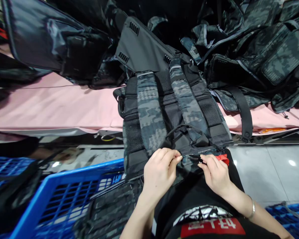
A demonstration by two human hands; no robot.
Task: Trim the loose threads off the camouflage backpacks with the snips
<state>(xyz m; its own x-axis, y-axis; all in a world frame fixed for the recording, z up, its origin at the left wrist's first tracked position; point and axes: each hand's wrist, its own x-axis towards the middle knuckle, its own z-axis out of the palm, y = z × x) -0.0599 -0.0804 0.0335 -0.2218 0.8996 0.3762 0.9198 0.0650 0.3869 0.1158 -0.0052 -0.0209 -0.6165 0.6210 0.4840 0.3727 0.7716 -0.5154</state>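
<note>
A backpack (149, 113) in dark camouflage lies with its padded straps up, its upper part on the pink-covered table and its lower end hanging toward my lap. At that lower end, my left hand (160, 167) is closed in a pinch; what it holds is too small to make out. Across a short gap, my right hand (215, 172) pinches a small black piece (200, 160), perhaps a zipper pull or cord end. A bit of red material (223, 159) shows just behind the right fingers. A black carry loop (181, 127) arches over the pack above both hands.
Several dark bags (276, 56) are heaped along the back of the pink-covered table (52, 106). At lower left stands a blue plastic basket (46, 186) with a camouflage piece (112, 209) over its side. Another person's arm (43, 153) reaches in at far left.
</note>
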